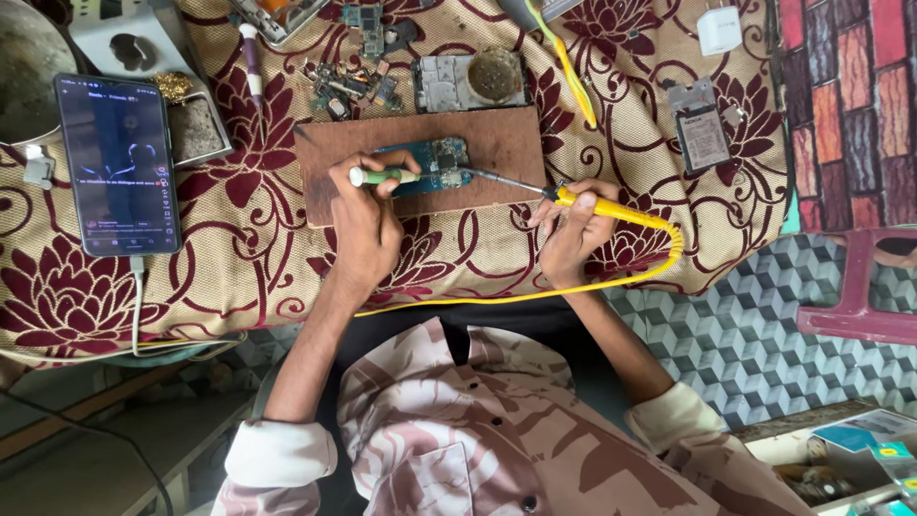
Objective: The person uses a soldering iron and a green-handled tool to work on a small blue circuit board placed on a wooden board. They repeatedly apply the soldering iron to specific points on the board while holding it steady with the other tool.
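Right now I see both hands at work over a brown wooden board [497,143] lying at the upper middle of the frame on the worktop, which is covered by a beige cloth with dark red flowers [239,258]. On the board lies a small blue circuit board [432,161]. My left hand [368,225] is closed around a green-handled tool [382,176], whose tip rests on the circuit board. My right hand [573,229] is clamped on the yellow handle of a soldering iron [602,205]; its thin metal tip reaches left across the wooden board to the edge of the circuit board. The iron's yellow cord [573,285] loops round to the right and back along the front edge of the cloth.

At the left of the frame a phone [118,162] lies face up with its screen lit, a white cable plugged into its lower end. Above the wooden board sit loose small parts [349,86] and an opened phone body [468,81]. A battery [702,134] lies at the upper right, and a white charger plug [718,29] near the top edge.
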Demonstrator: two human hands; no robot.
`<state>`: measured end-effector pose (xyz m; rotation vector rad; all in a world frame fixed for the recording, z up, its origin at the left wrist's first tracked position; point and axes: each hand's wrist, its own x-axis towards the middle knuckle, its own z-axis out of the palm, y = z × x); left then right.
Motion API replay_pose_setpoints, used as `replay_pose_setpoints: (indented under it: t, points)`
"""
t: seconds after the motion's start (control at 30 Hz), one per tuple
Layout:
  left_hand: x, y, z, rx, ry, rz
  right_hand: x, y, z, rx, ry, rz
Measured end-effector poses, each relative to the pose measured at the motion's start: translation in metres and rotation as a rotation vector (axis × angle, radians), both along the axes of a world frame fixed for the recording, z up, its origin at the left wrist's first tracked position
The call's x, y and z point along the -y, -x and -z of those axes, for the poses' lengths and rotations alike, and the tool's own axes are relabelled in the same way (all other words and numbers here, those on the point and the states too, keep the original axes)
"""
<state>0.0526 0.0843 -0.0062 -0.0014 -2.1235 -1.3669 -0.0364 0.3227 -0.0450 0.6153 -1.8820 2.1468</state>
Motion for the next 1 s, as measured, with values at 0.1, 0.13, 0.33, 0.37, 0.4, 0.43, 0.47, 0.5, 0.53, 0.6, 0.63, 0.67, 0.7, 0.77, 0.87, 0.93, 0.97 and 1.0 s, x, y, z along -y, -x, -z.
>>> replay_pose_setpoints:
  t: [0.1,0.13,0.33,0.37,0.4,0.43,0.47,0.5,0.53,0.6,0.63,0.67,0.7,0.77,0.87,0.93,0.97,1.0]
  points:
    - [0.0,0.001,0.001,0.019,-0.009,-0.012,0.0,-0.001,-0.001,-0.053,-0.034,0.001]
    - [-0.001,0.001,0.001,0.024,0.0,-0.017,-0.001,-0.001,-0.001,-0.039,-0.037,0.011]
    - [0.001,0.0,0.001,0.014,0.014,-0.005,-0.003,-0.003,0.007,-0.108,-0.078,0.059]
    - [0.001,0.0,0.001,0.028,0.009,-0.008,-0.003,-0.003,0.009,-0.118,-0.079,0.069]
    - [0.001,0.001,0.001,0.02,0.014,-0.011,-0.004,-0.002,0.011,-0.131,-0.077,0.078]
    - [0.0,0.0,0.001,0.016,0.019,-0.015,-0.004,-0.003,0.013,-0.141,-0.079,0.092]
    - [0.0,0.0,0.001,0.012,0.025,-0.02,-0.006,-0.003,0.014,-0.15,-0.08,0.106]
    - [0.001,0.001,0.001,0.009,0.032,-0.02,-0.006,-0.002,0.015,-0.165,-0.077,0.119]
    - [0.001,0.001,0.0,0.012,0.033,-0.019,-0.007,-0.003,0.016,-0.176,-0.104,0.128]
    - [0.001,0.001,0.001,0.014,0.03,-0.014,-0.01,-0.004,0.017,-0.193,-0.164,0.145]
    - [0.0,0.001,0.001,0.007,0.028,-0.012,-0.011,-0.004,0.017,-0.215,-0.173,0.156]
    - [0.0,0.0,0.001,0.003,0.027,-0.011,-0.011,-0.005,0.018,-0.233,-0.181,0.165]
    - [0.001,0.0,0.002,0.003,0.033,-0.011,-0.011,-0.005,0.018,-0.256,-0.186,0.176]
    - [0.0,-0.001,0.003,0.01,0.036,-0.01,-0.011,-0.005,0.019,-0.229,-0.125,0.1]
    - [-0.001,0.0,0.005,0.046,0.028,-0.034,-0.01,-0.004,0.019,-0.218,-0.099,0.035]
    - [-0.001,0.001,0.006,0.001,0.056,-0.026,-0.01,-0.004,0.018,-0.214,-0.092,0.038]
    - [-0.001,0.001,0.006,-0.024,0.07,-0.021,-0.009,-0.003,0.017,-0.209,-0.087,0.055]
    - [-0.001,0.001,0.006,-0.016,0.067,-0.021,-0.01,-0.004,0.016,-0.197,-0.09,0.071]
